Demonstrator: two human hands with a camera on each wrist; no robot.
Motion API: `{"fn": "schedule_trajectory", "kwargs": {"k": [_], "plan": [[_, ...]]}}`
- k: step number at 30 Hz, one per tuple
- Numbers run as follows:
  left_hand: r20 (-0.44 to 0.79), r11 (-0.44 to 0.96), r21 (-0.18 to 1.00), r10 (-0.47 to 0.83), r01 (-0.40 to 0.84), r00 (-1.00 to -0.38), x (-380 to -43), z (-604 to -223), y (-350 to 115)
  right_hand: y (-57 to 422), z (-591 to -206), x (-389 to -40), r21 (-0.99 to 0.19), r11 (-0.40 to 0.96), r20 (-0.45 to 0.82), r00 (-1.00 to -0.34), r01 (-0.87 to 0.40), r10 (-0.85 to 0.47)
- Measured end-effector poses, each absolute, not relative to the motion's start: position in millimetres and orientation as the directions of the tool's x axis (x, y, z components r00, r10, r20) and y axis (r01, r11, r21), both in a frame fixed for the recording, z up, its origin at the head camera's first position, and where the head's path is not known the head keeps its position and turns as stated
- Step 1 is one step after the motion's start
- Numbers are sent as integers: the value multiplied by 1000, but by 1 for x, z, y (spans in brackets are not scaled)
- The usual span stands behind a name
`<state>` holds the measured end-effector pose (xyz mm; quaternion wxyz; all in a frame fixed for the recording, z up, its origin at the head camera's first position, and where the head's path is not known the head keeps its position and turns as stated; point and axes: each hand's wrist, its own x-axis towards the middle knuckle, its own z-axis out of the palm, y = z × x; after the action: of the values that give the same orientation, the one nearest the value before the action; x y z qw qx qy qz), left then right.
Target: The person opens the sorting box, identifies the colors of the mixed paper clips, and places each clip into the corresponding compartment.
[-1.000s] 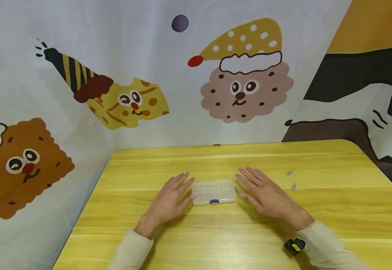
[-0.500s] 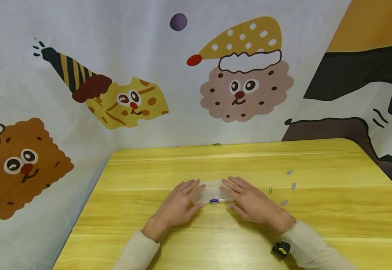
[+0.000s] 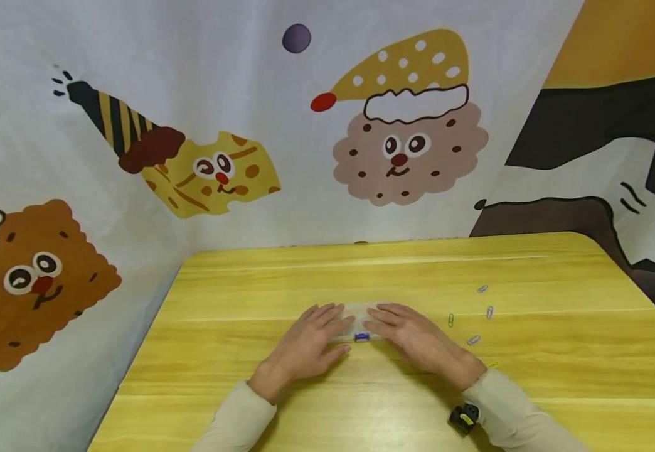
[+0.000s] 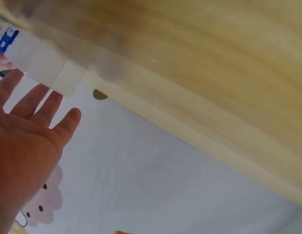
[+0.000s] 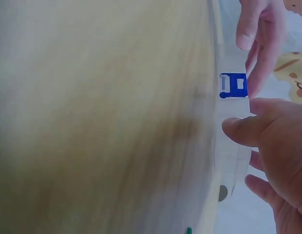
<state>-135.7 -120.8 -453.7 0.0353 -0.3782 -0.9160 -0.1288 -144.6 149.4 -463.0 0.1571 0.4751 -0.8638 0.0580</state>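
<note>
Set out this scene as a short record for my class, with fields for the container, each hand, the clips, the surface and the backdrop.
Container: clear plastic box with a blue latch on the side facing the person
Left hand: left hand, fingers extended over the box's left end
Right hand: right hand, fingers extended over its right end
Clips: five visible, right of the box; one green clip, one yellow clip, three pale clips
Surface: wood-grain table
Backdrop: pale sheet with cartoon faces
</note>
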Motion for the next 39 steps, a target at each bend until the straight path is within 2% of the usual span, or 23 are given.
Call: {"fn": "schedule_trajectory", "kwargs": {"k": [7, 14, 18, 23, 28, 32, 39], "plan": [[146, 683, 105, 708, 722, -691, -140, -450, -111, 157, -456, -143, -52, 572, 283, -561, -819, -778], [207, 679, -39, 724, 733, -659, -148, -451, -104, 162, -449, -147, -140, 564, 303, -577, -814, -758], [250, 671, -102, 731, 734, -635, -150, -452, -100, 161, -448, -148, -148, 570, 329, -584, -808, -742], [289, 662, -83, 732, 745, -618, -150, -451, -96, 153, -448, -148, -118, 570, 432, -559, -813, -708], [290, 666, -30, 720, 746, -631, -150, -450, -93, 143, -453, -149, -69, 601, 534, -538, -797, -652], [278, 669, 2, 714, 744, -643, -150, -449, -92, 138, -455, -147, -77, 644, 549, -571, -761, -610], [297, 665, 6, 712, 747, -636, -150, -449, -88, 133, -456, -144, -73, 720, 486, -656, -690, -578]]}}
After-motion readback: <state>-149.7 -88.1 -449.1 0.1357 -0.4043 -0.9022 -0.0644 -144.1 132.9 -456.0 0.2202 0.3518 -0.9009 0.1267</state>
